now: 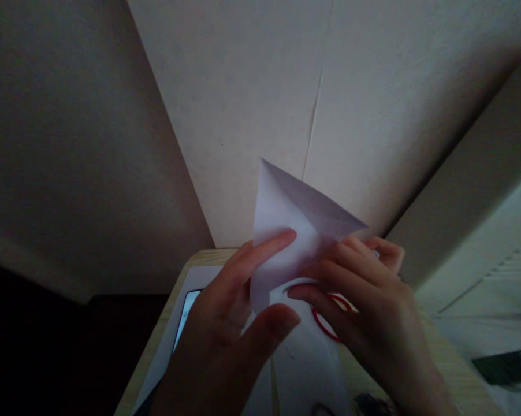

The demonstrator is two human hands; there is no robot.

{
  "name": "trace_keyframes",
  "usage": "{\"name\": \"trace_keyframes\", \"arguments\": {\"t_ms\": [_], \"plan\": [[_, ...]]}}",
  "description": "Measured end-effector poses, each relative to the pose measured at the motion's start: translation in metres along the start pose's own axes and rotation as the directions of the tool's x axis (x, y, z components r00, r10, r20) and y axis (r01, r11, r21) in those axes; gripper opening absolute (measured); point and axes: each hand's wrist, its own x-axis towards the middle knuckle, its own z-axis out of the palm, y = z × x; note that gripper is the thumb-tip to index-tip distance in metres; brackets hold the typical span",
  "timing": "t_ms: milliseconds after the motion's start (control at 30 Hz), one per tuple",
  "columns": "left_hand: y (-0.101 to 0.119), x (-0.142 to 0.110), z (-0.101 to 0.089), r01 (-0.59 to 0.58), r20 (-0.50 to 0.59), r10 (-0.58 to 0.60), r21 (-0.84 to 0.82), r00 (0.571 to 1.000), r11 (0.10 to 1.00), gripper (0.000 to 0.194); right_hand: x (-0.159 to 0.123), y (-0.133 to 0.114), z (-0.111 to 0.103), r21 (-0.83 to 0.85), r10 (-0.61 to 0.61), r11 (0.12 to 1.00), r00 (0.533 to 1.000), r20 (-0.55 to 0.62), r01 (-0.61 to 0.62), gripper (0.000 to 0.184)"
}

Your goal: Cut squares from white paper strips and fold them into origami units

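A white sheet of paper, folded to a pointed shape at the top, is held up above the table. My left hand has its index finger lying across the front of the paper. Its thumb stands away from the sheet, and its other fingers are mostly hidden behind it. With thumb and fingers, my right hand pinches the lower right part of the paper, where an edge curls. Some of its fingertips are out of sight behind the sheet.
Below the hands is a light wooden table with white paper on it. A lit phone lies at left, a red loop near the right hand. Dark small items sit at the front. A wall rises behind.
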Motion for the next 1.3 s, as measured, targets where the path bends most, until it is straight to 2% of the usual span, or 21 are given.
{"name": "trace_keyframes", "arguments": {"t_ms": [133,233,300,400,467,533,600,700,867,1067,1167,1300], "plan": [[-0.004,0.003,-0.003,-0.012,-0.016,0.013,0.064,1.000,0.998,0.028,-0.005,0.001,0.001,-0.011,0.095,0.995,0.993,-0.072,-0.096,0.021],[-0.005,0.005,-0.005,-0.021,-0.032,0.024,0.102,0.999,0.995,0.026,-0.010,0.004,0.003,0.158,0.257,0.959,0.955,-0.146,-0.234,0.029],[-0.005,0.004,-0.004,0.002,-0.041,0.001,0.079,0.999,0.997,0.026,-0.013,0.008,0.003,0.314,0.371,0.896,0.918,-0.140,-0.315,0.033],[-0.005,0.003,-0.004,0.024,-0.057,-0.020,0.057,0.998,0.998,0.026,-0.011,0.011,0.002,0.523,0.486,0.752,0.874,-0.030,-0.401,0.033],[-0.005,0.003,-0.003,0.033,-0.043,-0.031,0.049,0.999,0.998,0.025,-0.008,0.011,0.001,0.620,0.529,0.626,0.841,0.109,-0.474,0.027],[-0.005,0.004,-0.002,0.050,-0.039,-0.048,0.044,0.998,0.998,0.024,-0.005,0.009,-0.001,0.642,0.549,0.524,0.798,0.249,-0.560,0.015],[-0.005,0.005,-0.001,0.036,-0.052,-0.033,0.053,0.998,0.998,0.024,-0.002,0.007,-0.001,0.628,0.564,0.473,0.760,0.323,-0.618,0.009],[-0.004,0.006,0.003,0.020,-0.063,-0.016,0.067,0.998,0.998,0.021,0.000,0.006,-0.002,0.631,0.583,0.455,0.746,0.322,-0.628,0.013],[-0.004,0.004,0.007,0.074,-0.108,-0.069,0.044,0.992,0.996,0.016,-0.001,0.008,-0.003,0.656,0.587,0.431,0.744,0.318,-0.620,0.015],[-0.005,0.005,0.006,0.013,-0.112,0.003,0.135,0.994,0.991,0.015,-0.003,0.008,-0.003,0.659,0.589,0.411,0.735,0.336,-0.630,0.019],[-0.004,0.005,0.006,-0.003,-0.146,0.026,0.155,0.989,0.988,0.015,-0.004,0.007,-0.003,0.654,0.605,0.382,0.712,0.357,-0.653,0.025],[-0.004,0.006,0.003,0.004,-0.077,0.005,0.116,0.997,0.993,0.018,-0.003,0.006,0.000,0.668,0.606,0.371,0.714,0.352,-0.644,0.025]]}}
